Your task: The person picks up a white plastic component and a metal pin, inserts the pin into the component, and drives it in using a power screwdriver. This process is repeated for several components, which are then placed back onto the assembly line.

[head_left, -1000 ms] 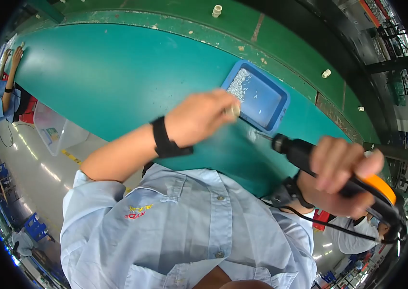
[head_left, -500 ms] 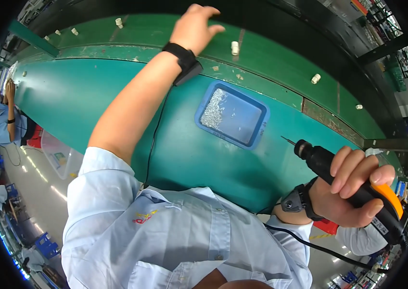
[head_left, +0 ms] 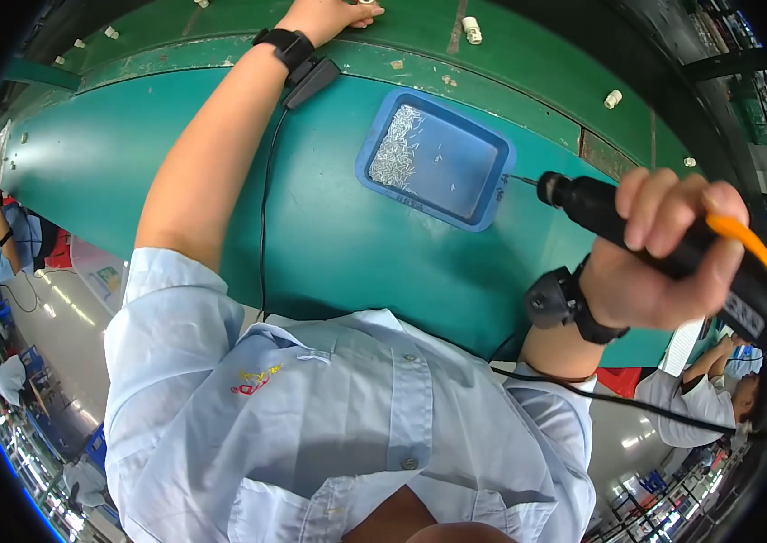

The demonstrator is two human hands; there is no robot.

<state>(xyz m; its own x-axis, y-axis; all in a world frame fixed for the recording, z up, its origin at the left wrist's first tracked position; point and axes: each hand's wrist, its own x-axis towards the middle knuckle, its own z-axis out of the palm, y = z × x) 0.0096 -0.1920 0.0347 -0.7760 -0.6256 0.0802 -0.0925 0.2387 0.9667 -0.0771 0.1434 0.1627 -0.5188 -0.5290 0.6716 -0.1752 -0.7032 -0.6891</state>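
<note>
At the top edge, my left hand (head_left: 329, 16) is over the green strip, its fingers closed on a small white cylindrical part (head_left: 365, 3), partly cut off by the frame. My right hand (head_left: 664, 244) wraps round a black electric screwdriver (head_left: 596, 201) with an orange lever. Its thin bit points left, level with the right rim of a blue tray (head_left: 438, 213) in the picture; whether they touch I cannot tell. Many small silvery screws (head_left: 392, 154) are heaped at the tray's left side, with a few loose ones in the middle.
Several other white parts, such as one white part (head_left: 472, 31), stand spaced along the green strip (head_left: 546, 77) beyond the teal table (head_left: 311, 217). A black cord (head_left: 266, 217) runs from my left wrist device. Co-workers sit at the far left and lower right.
My left hand has gone from spread fingers to a pinch on a white part. The screwdriver has come up closer to the tray. The whole view has shifted, with the table higher.
</note>
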